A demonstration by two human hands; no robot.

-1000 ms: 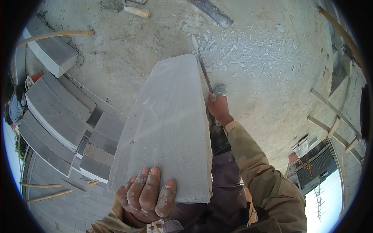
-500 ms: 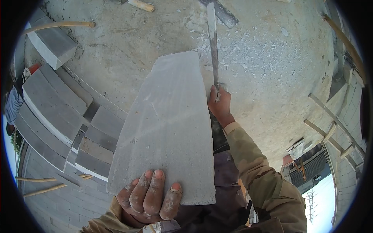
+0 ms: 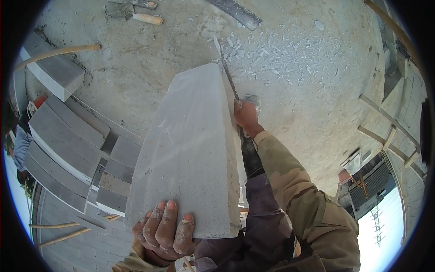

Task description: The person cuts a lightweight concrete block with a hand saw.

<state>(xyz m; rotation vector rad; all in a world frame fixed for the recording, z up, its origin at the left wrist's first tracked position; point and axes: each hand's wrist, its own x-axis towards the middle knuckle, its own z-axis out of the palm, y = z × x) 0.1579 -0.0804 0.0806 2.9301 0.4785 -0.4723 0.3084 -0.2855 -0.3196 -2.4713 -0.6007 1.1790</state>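
Observation:
A big pale grey aerated concrete block (image 3: 181,145) stretches away from me, its right side face in view. My left hand (image 3: 166,230) is closed over its near left end, dusty fingers lying on the top face. Along the block's right side, my right hand (image 3: 246,115) grips a long narrow metal blade (image 3: 225,67). The blade points away and leans left, close against the far right edge of the block. Its handle is hidden in my fist.
White chips (image 3: 290,54) litter the floor beyond the block. A toothed saw blade (image 3: 238,14) and a trowel (image 3: 120,10) lie farther off. More blocks (image 3: 68,131) are stacked at left, a person's striped sleeve (image 3: 21,147) behind them. Wooden poles (image 3: 392,136) stand at right.
My right hand has shifted left and the blade has swung from nearly straight ahead to slanting left against the block's edge. The block has turned slightly, showing its right side. My left hand keeps its grip.

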